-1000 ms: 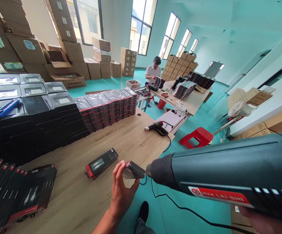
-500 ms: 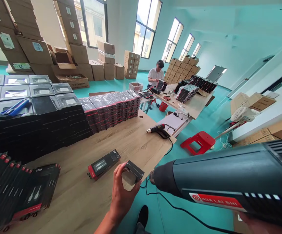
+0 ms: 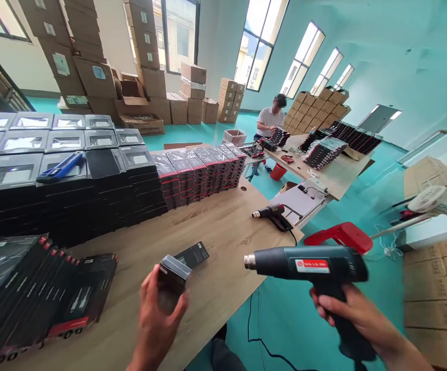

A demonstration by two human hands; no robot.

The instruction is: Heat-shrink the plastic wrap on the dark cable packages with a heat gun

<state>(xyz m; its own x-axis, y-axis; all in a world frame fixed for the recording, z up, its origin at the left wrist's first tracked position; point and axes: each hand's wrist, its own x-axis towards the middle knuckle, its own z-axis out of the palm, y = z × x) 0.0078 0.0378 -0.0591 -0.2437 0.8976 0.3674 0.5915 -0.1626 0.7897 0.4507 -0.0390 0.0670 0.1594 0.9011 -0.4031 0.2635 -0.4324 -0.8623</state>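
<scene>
My left hand (image 3: 154, 322) holds a small black box (image 3: 172, 275) upright above the near edge of the wooden table (image 3: 216, 226). My right hand (image 3: 357, 317) grips the handle of a dark green heat gun (image 3: 308, 263) out over the teal floor. Its metal nozzle points left toward the box, with a gap between them. Just behind the held box, a second black box (image 3: 192, 254) lies flat on the table.
Stacks of black boxes (image 3: 69, 180) fill the table's left and back, and a fanned row (image 3: 34, 293) lies at the near left. Another heat gun (image 3: 272, 214) rests at the far right edge. A red stool (image 3: 341, 234) stands beyond. A person (image 3: 272, 116) sits at a far table.
The heat gun has dropped away from the camera and now sits lower and farther out. My left hand has shifted left with the box. The view has swung to the left.
</scene>
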